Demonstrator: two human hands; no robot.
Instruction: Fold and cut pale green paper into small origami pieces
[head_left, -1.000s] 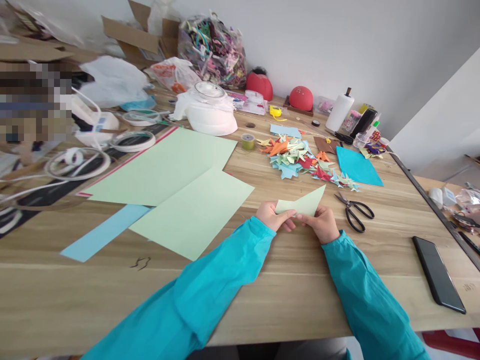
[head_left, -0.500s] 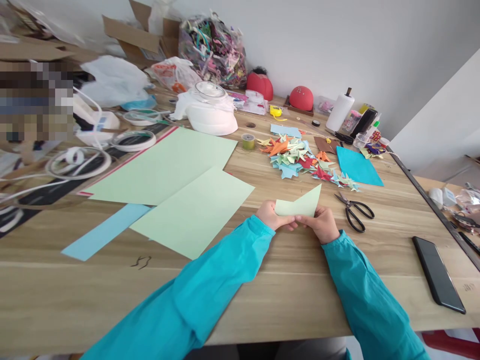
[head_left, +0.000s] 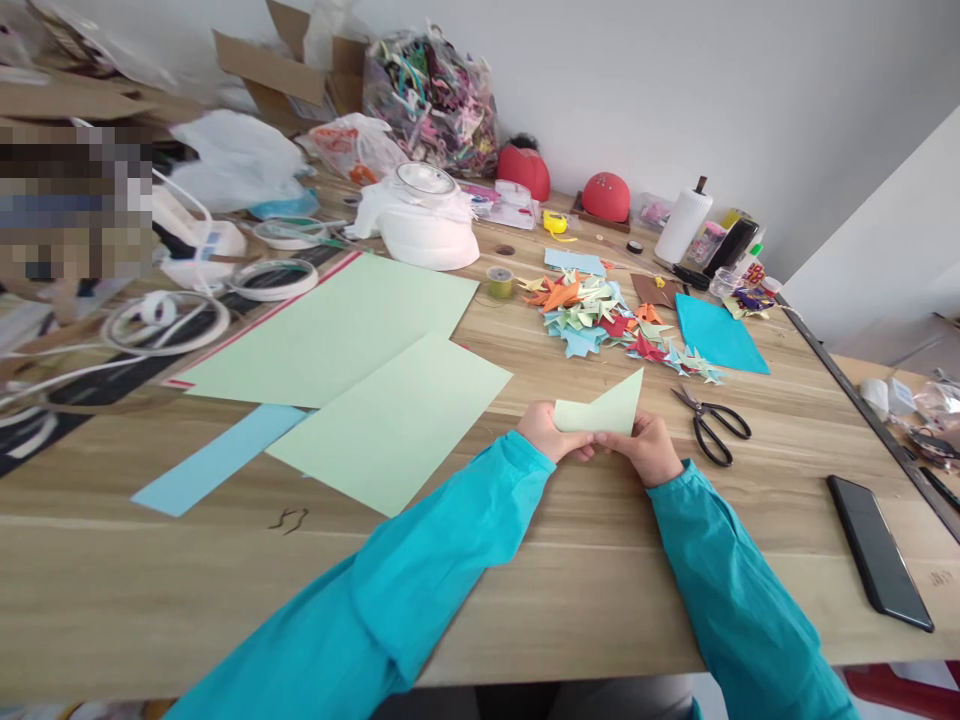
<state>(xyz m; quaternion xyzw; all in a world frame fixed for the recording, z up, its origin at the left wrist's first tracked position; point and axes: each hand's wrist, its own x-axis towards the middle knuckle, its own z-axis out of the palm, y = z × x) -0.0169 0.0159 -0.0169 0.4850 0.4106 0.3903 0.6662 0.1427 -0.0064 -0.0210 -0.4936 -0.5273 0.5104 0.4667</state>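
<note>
A small folded piece of pale green paper (head_left: 604, 408) is pinched between my two hands, one pointed corner rising at its right end. My left hand (head_left: 551, 432) grips its left lower part, and my right hand (head_left: 646, 445) its right side; both thumbs meet along the bottom fold. Fingers behind the paper are partly hidden. Black-handled scissors (head_left: 712, 420) lie just right of my right hand. Beyond the paper is a pile of folded paper stars (head_left: 600, 315) in orange, green, blue and red. Large pale green sheets (head_left: 397, 420) lie to the left.
A blue paper strip (head_left: 217, 465) sticks out under the green sheets. At right lies a black phone (head_left: 879, 550). Behind are a thread spool (head_left: 500, 283), a turquoise sheet (head_left: 721, 333), a yellow tape measure (head_left: 555, 223) and a white bottle (head_left: 682, 226). Coiled cables (head_left: 165, 325) occupy the far left.
The view has shifted slightly, so everything sits a little further right. Both hands keep the same hold on the folded paper.
</note>
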